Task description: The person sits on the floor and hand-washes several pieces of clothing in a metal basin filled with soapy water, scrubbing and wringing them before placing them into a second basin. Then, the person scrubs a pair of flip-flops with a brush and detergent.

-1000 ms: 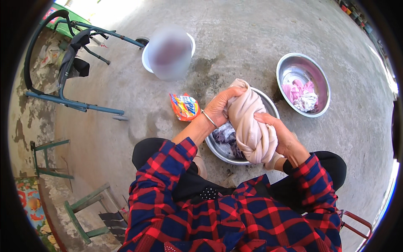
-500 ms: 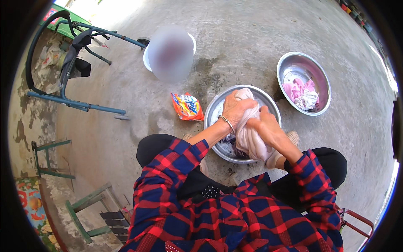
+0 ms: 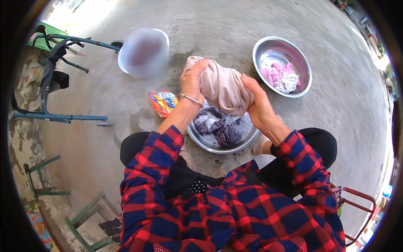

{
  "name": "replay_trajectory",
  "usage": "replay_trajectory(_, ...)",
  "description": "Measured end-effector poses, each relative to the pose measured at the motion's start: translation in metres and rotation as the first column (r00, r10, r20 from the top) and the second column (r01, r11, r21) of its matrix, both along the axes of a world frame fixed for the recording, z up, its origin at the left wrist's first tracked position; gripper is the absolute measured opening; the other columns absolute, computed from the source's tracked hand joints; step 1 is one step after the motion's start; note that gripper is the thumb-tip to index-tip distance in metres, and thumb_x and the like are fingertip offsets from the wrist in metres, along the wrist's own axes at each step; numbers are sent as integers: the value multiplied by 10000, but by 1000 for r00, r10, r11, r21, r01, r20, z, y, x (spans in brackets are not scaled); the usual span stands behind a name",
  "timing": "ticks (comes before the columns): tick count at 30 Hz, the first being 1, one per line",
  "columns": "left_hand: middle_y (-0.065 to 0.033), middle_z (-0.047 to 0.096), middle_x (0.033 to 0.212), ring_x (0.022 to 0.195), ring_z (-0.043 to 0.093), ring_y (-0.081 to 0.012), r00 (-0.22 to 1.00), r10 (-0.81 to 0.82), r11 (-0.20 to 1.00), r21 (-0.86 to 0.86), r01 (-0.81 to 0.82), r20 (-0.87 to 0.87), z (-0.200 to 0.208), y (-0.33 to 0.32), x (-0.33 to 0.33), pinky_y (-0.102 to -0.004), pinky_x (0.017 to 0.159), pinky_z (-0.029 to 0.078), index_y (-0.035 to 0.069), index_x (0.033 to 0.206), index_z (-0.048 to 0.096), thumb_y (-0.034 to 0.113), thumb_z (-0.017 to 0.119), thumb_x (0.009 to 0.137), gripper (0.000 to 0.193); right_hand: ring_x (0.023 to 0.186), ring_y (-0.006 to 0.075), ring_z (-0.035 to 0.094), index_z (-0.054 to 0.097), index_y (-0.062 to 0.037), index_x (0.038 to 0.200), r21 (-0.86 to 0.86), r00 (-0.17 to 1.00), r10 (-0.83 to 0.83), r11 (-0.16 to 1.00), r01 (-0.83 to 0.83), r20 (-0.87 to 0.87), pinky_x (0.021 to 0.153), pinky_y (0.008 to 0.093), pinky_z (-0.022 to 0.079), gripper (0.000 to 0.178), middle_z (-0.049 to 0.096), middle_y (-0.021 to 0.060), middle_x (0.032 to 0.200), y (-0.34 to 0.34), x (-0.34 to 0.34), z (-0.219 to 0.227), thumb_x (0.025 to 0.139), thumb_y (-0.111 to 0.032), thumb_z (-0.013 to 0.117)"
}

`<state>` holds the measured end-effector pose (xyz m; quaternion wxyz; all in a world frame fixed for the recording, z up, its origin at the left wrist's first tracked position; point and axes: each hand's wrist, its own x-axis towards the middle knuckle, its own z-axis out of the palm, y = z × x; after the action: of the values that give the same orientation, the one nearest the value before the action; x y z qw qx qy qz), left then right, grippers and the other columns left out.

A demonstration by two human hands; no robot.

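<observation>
A bundled pale pink cloth [image 3: 222, 86] is held up between my two hands, over the far part of a metal basin [image 3: 205, 146]. My left hand [image 3: 193, 82] grips its left end, a bracelet on the wrist. Around its right end curls my right hand [image 3: 260, 103], thumb on top. Below, dark purple cloth [image 3: 226, 133] lies in sudsy water in the basin. The bundle hides the basin's far rim. Just left of the basin is an orange detergent bag [image 3: 163, 103].
A second metal basin [image 3: 307, 75] with pink and white cloth stands far right. Back left is a white tub [image 3: 166, 38], its contents blurred. A blue-framed walker [image 3: 67, 118] and green stool frames [image 3: 90, 218] line the left side; a red metal frame [image 3: 357, 191] is near right.
Both hands have lifted the pale pink cloth from inside the basin to above it and spread apart to its ends. The dark cloth beneath now shows more. The whole view has shifted somewhat.
</observation>
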<state>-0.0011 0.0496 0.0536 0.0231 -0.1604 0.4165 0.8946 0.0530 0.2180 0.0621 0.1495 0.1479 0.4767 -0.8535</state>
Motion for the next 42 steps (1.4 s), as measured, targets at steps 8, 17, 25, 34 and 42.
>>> replay_trajectory(8,-152,590,1133,1065,561,-292,892,-452,742,564,362,22,15,-8,5,-472,972,410,36,1121,559,420,552,870,459,944,271,517,609,-72,1017,607,605,222,562,562,-765,842,353,406,310,547,134,977,-7,-5,23,742,-200,671)
replay_trajectory(17,-134,546,1202,1122,524,-286,789,-608,499,731,466,-87,-2,-6,36,-466,988,406,87,1204,510,521,462,881,543,861,328,532,626,-147,880,585,303,565,423,692,-767,688,386,466,360,562,104,979,-14,14,58,521,-133,648)
replay_trajectory(25,-111,660,882,791,642,-226,688,-726,563,600,569,29,20,-6,24,-373,731,537,38,931,623,340,544,876,317,823,250,533,622,-142,883,449,38,728,380,809,-684,653,353,456,367,540,52,931,-25,27,74,535,-256,646)
replay_trajectory(34,-82,644,755,660,624,-163,470,-852,521,454,723,229,15,-3,21,-315,615,529,40,792,609,249,612,845,215,719,223,540,568,-105,698,467,-185,807,492,734,-561,609,320,449,296,548,69,851,-37,34,61,455,-270,533)
replay_trajectory(42,-62,639,749,631,614,-142,333,-902,405,268,874,275,7,10,17,-283,582,511,50,833,617,219,633,828,171,713,179,512,541,-97,652,531,-266,841,512,675,-472,637,314,432,191,468,41,742,-40,41,37,536,-248,558)
